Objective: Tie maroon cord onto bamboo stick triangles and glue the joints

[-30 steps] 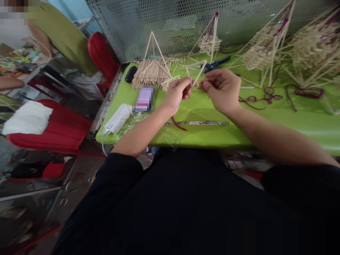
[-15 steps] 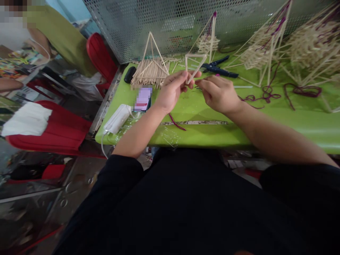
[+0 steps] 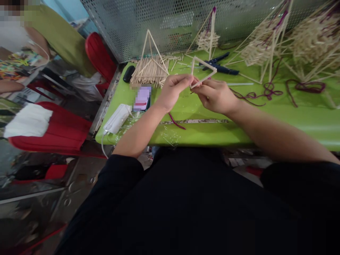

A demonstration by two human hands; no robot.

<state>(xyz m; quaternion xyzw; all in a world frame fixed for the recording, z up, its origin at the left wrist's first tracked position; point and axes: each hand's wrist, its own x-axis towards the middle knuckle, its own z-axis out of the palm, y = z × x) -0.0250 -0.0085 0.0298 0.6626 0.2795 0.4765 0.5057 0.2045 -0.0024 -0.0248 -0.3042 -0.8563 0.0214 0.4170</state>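
A small four-sided frame of pale wooden sticks point(image 3: 206, 64) is raised above the green table. Its near corner is pinched between the thumb and fingers of my left hand point(image 3: 173, 91). My right hand point(image 3: 218, 95) is closed beside that corner, its fingertips meeting the left ones by the lower stick. A thin dark tip pokes out under the right fingers; what they grip is mostly hidden. Behind the frame lie dark-handled pliers point(image 3: 221, 67). A short purple cord point(image 3: 175, 122) lies below my left wrist.
A stick pile point(image 3: 150, 71) with a stick pyramid stands at back left, near a phone point(image 3: 142, 97) and white power bank point(image 3: 117, 118). Stick structures point(image 3: 257, 46) and purple cord point(image 3: 309, 86) occupy the right. A perforated metal panel point(image 3: 148, 17) borders the back. Another person is at far left.
The stick frame has turned and tilted to the right. My right hand has moved left, from a small gap away to touching my left fingertips.
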